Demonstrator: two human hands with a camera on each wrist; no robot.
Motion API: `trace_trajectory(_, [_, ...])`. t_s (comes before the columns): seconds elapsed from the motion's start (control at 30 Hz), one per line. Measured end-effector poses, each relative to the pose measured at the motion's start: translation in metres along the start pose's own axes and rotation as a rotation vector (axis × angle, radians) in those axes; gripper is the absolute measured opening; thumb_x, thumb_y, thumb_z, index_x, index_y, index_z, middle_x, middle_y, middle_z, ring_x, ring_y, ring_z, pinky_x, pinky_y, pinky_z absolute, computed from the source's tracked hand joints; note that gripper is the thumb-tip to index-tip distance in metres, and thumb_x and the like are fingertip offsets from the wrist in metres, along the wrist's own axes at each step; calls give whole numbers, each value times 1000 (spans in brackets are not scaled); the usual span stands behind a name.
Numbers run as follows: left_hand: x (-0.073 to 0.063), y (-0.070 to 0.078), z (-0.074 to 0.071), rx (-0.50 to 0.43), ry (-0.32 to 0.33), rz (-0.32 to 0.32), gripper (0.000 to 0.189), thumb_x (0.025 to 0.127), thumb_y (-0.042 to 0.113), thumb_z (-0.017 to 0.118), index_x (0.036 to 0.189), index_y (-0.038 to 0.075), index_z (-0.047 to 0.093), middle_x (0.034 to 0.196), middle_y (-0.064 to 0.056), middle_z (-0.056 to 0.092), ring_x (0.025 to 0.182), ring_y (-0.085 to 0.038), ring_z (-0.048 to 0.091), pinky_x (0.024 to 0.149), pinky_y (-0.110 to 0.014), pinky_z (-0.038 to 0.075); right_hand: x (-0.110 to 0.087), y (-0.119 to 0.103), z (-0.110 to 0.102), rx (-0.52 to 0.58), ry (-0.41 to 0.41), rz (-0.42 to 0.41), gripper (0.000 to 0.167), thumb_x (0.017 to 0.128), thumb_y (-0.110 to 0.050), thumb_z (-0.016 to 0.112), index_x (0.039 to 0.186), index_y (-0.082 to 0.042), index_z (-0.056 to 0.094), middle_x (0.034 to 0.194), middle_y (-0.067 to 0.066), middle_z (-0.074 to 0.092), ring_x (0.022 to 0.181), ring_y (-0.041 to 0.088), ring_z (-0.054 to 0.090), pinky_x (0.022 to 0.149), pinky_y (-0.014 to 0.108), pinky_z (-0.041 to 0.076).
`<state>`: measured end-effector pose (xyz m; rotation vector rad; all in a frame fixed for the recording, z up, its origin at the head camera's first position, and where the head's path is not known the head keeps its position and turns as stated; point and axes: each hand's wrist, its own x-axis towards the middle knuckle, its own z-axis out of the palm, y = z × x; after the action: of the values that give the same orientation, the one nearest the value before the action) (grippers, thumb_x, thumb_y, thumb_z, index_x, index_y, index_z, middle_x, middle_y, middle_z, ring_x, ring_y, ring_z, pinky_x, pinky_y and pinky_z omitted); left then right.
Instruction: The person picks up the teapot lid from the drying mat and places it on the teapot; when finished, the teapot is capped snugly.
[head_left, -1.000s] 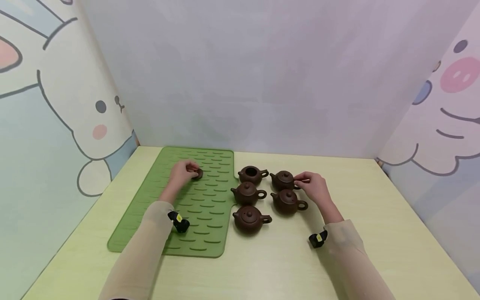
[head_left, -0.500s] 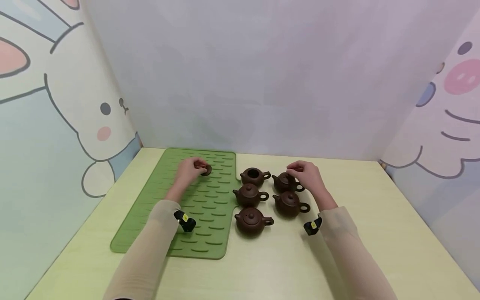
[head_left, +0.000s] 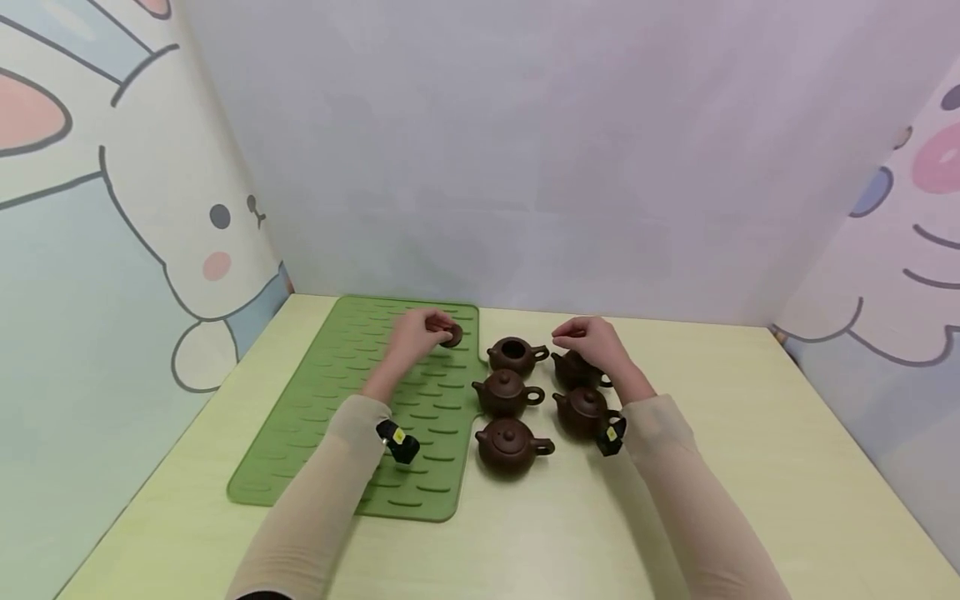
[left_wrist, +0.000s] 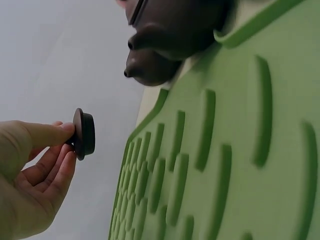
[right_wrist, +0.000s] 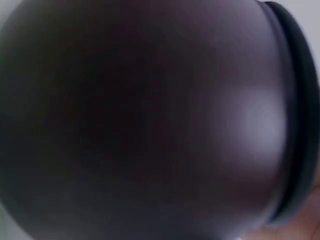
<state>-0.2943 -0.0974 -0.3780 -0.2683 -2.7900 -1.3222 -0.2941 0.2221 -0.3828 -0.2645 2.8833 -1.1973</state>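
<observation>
My left hand (head_left: 420, 337) pinches a small dark brown teapot lid (head_left: 452, 337) by its knob, above the green mat. In the left wrist view, thumb and fingers hold the lid (left_wrist: 88, 134) on edge. To its right stands a lidless brown teapot (head_left: 513, 365), its round opening showing. My right hand (head_left: 594, 342) hovers over the back right teapot (head_left: 573, 373) and partly hides it; the fingers are loosely bent, with nothing visible in them. A blurred teapot body (right_wrist: 150, 120) fills most of the right wrist view.
Three more lidded brown teapots stand close by: one in the middle (head_left: 503, 397), one in front (head_left: 507, 452) and one at right (head_left: 581, 414). The ridged green mat (head_left: 300, 450) covers the left of the pale table (head_left: 540, 542). Walls enclose the back and sides.
My left hand has carried the lid rightward toward the lidless teapot. My right hand has moved from the back right teapot's handle, up and left over that teapot.
</observation>
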Motion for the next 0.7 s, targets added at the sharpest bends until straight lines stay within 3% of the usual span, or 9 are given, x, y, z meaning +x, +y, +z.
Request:
trace_trajectory(0.37, [4, 29, 33, -36, -52, 53, 19, 91, 8, 72, 110, 7, 72, 108, -12, 73, 101, -25, 69, 87, -36, 58, 3, 1, 7, -53, -49, -9, 18, 91, -20, 73, 104, -8, 78, 103, 10, 77, 96, 24, 70, 88, 41, 55])
trace_trajectory(0.7, [10, 45, 61, -41, -97, 90, 15, 90, 6, 72, 105, 6, 72, 103, -10, 73, 95, -22, 69, 80, -29, 59, 4, 2, 12, -57, -55, 23, 15, 91, -20, 74, 102, -12, 79, 102, 7, 77, 98, 23, 68, 91, 40, 54])
